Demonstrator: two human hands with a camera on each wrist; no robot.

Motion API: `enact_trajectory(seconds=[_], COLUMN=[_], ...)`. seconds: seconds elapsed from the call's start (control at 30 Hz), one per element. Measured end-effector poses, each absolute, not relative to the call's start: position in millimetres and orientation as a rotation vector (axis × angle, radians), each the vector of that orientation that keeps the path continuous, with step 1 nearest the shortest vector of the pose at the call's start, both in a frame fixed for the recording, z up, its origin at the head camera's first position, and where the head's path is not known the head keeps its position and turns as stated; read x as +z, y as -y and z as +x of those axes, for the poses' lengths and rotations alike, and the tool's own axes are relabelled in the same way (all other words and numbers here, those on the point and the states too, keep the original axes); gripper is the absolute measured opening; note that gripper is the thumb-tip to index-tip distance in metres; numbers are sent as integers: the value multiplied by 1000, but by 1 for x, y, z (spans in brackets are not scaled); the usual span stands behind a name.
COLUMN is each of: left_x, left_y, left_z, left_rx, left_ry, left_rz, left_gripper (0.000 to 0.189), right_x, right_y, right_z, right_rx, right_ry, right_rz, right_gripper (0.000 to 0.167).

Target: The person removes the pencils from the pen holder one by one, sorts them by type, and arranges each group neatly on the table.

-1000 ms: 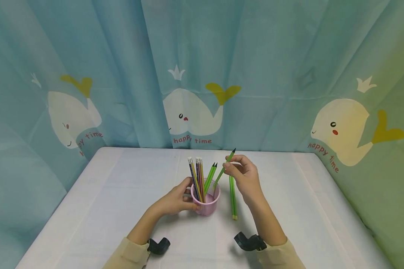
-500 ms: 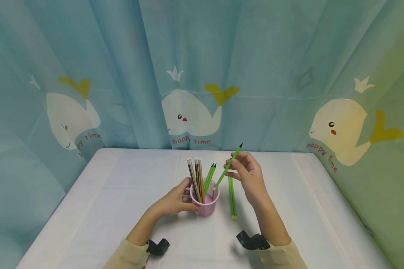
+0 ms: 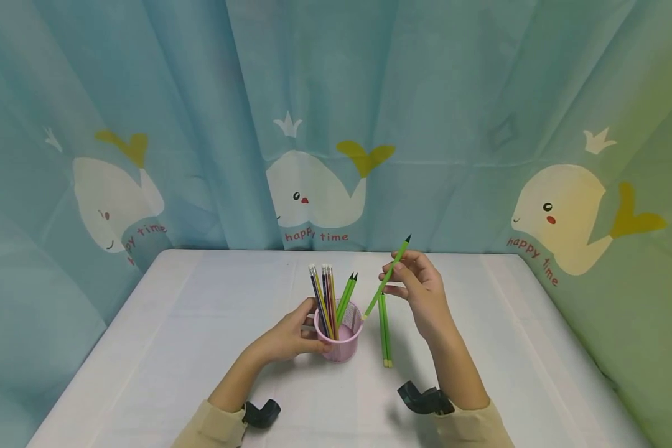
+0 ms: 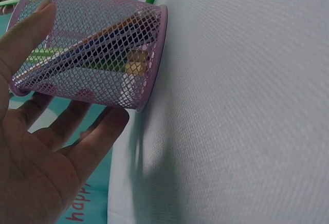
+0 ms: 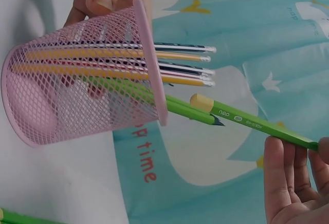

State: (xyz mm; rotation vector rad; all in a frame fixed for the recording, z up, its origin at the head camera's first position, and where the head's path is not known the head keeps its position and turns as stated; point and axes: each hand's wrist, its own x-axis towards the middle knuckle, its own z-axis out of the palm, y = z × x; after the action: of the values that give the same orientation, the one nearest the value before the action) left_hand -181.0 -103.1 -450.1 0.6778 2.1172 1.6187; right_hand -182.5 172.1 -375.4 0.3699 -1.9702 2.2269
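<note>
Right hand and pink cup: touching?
Apart. The right wrist view shows curtain plainly through the gap between the right hand and the pink cup.

Pink mesh cup (image 3: 347, 352): upright, gripped on its left side by left hand (image 3: 287, 336). Eraser-topped striped pencils (image 3: 333, 305) leaned left inside, erasers up; 2 green pencils (image 3: 344, 303) leaned right, dark points up. 1 further green pencil (image 3: 378, 294) pinched in right hand (image 3: 427, 297), slanted, point up to far right, pale end near cup's right rim. 2 more green ones (image 3: 387, 333) laid side by side, right of cup, pale ends near.
</note>
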Motion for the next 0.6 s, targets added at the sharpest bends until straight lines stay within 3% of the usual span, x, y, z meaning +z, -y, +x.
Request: enact_trajectory(seconds=[0.6], left_x=[-451], left_y=[103], left_z=[-181], left_rx=[1621], left_ry=[-2114], left_rz=[701], left_gripper=[72], right_x=[-380], right_y=[-190], right_z=[-189], right_rx=[2132], right_ry=[2133], right_rz=[356], right_gripper=[19])
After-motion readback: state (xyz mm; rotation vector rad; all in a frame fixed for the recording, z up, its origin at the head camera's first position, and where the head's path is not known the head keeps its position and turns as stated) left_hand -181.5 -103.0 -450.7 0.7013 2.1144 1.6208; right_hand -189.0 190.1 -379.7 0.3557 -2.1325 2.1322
